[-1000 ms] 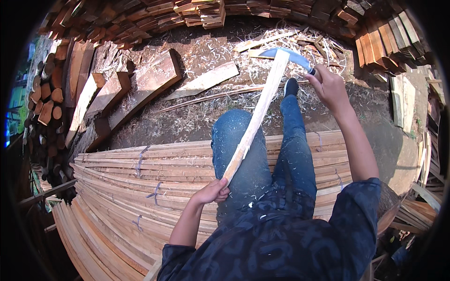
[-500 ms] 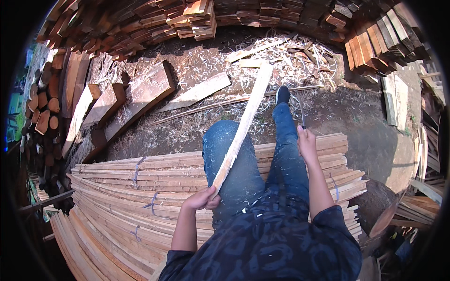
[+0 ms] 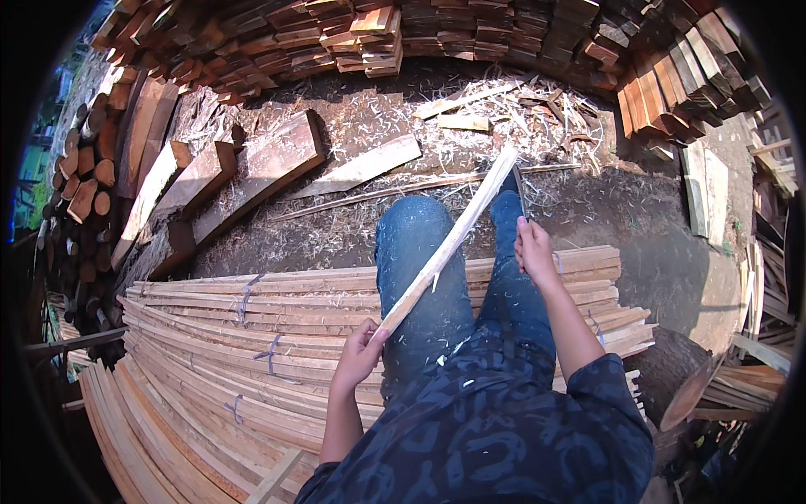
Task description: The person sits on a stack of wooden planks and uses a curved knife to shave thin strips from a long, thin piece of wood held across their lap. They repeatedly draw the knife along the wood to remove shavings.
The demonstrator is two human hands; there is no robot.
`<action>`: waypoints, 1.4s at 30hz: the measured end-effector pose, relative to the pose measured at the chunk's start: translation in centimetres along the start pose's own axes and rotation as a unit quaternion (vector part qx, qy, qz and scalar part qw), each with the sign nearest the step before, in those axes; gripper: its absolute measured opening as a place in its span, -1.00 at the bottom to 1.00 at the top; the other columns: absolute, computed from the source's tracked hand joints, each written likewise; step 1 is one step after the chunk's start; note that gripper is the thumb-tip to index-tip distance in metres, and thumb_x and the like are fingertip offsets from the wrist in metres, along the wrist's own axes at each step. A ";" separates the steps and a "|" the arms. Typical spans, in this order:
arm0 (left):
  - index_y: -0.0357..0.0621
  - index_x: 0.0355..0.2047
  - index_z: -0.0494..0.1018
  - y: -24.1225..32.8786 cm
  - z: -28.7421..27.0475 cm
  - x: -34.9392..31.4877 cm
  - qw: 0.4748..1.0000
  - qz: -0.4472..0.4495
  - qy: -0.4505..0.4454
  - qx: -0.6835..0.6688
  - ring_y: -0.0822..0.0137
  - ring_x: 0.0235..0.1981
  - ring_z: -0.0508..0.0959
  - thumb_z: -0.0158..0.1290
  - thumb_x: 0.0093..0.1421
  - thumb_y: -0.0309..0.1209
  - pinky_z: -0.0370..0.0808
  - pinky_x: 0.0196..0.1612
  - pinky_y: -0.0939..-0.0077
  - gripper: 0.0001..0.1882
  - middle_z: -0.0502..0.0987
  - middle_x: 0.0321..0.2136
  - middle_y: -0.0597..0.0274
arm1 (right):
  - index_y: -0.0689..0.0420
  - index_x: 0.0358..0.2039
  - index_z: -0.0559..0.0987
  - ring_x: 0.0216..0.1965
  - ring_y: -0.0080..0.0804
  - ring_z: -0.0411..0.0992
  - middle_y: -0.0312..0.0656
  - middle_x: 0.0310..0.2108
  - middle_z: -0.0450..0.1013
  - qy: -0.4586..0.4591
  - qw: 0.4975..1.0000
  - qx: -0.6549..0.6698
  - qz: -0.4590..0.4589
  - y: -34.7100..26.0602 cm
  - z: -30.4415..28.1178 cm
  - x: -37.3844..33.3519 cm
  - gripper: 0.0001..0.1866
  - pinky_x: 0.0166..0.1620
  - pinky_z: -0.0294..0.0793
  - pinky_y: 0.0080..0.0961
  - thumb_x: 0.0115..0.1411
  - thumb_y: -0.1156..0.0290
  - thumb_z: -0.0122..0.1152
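Observation:
My left hand point(image 3: 359, 353) is closed round the lower end of a long pale wood strip point(image 3: 457, 235). The strip slants up and away across my left thigh, and a thin splinter sticks out from its side about midway. In my right hand point(image 3: 535, 250) is the handle of a long-bladed knife point(image 3: 520, 191). Its dark, narrow blade points away from me, beside the strip's far end and over my shoe. From this angle I cannot tell whether blade and strip touch.
Tied bundles of sawn wood strips point(image 3: 319, 344) lie beneath and beside my legs. Thick timber pieces point(image 3: 269, 168) rest on the ground at the left. Shavings and offcuts point(image 3: 537, 118) are heaped ahead. Stacked boards point(image 3: 361, 42) line the far side, and a cut log point(image 3: 693, 391) lies at the right.
The strip's far end has come down and to the right. My right hand has shifted slightly left, and the knife blade has swung closer to the strip.

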State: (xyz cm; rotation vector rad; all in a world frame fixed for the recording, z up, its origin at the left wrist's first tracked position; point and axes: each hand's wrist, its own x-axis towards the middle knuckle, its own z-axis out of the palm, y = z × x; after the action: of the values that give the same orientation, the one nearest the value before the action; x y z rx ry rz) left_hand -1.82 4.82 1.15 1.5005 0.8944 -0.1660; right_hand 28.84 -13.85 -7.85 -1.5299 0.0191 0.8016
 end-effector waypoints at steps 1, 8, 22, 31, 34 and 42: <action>-0.20 -0.50 0.26 0.0 -0.1 0.0 0.997 0.021 0.050 0.058 0.48 -0.72 0.27 -0.11 0.31 -0.26 0.22 -0.63 0.56 -0.69 0.35 -0.71 0.30 | 0.03 -0.52 0.24 -0.87 -0.70 0.07 -0.43 -0.76 0.12 0.015 1.000 0.009 -0.011 -0.4 0.6 -0.7 -0.64 -0.84 0.03 -0.69 0.32 0.07 -0.10; -0.33 -0.51 0.26 1.4 1.4 -0.4 0.976 0.101 0.078 0.176 0.21 -0.67 0.30 -0.19 0.33 -0.23 0.26 -0.52 0.32 -0.61 0.29 -0.71 0.02 | 0.08 -0.42 0.32 -0.83 -0.73 0.12 -0.45 -0.73 0.16 0.103 0.987 0.080 -0.097 1.8 1.5 -4.7 -0.73 -0.81 0.06 -0.69 0.33 0.18 -0.06; -0.36 -0.55 0.29 -1.2 2.9 -2.4 0.992 0.028 0.035 0.121 0.24 -0.67 0.24 -0.22 0.34 -0.11 0.25 -0.53 0.31 -0.49 0.23 -0.74 0.03 | 0.20 -0.40 0.46 -0.73 -0.30 0.27 -0.16 -0.74 0.27 -0.062 0.889 -0.354 -0.282 -4.2 4.0 -9.9 -0.80 -0.59 0.24 -0.43 0.17 0.33 0.19; -0.38 -0.47 0.37 -2.0 4.1 -2.0 0.982 0.020 0.087 0.168 -0.24 -0.57 0.44 -0.10 0.28 -0.17 0.31 -0.53 0.10 -0.58 0.35 -0.70 -0.25 | 0.17 -0.44 0.44 -0.69 -0.21 0.37 -0.16 -0.69 0.36 -0.074 0.816 -0.496 -0.287 -5.6 5.3 -9.7 -0.77 -0.60 0.31 -0.39 0.12 0.29 0.26; -0.40 -0.45 0.38 -2.6 4.2 -1.6 0.977 0.044 0.104 0.181 -0.25 -0.58 0.45 -0.07 0.26 -0.18 0.33 -0.54 0.08 -0.58 0.36 -0.71 -0.26 | 0.15 -0.45 0.44 -0.69 -0.23 0.37 -0.18 -0.70 0.35 -0.054 0.788 -0.532 -0.305 -5.8 5.1 -9.2 -0.76 -0.61 0.30 -0.40 0.11 0.27 0.26; -0.34 -0.53 0.35 -2.2 4.8 -1.1 0.969 0.055 0.125 0.207 -0.19 -0.60 0.46 -0.03 0.24 -0.14 0.34 -0.57 0.11 -0.57 0.37 -0.74 -0.19 | 0.09 -0.44 0.49 -0.72 -0.30 0.33 -0.26 -0.73 0.31 0.003 0.716 -0.595 -0.365 -7.2 3.7 -7.0 -0.76 -0.61 0.29 -0.44 0.07 0.22 0.31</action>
State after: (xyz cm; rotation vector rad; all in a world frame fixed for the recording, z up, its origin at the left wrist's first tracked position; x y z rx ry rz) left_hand -1.95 -0.26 -0.72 1.9877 1.0159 -0.0857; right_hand 25.26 -12.59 2.10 -2.4493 -1.2563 0.0527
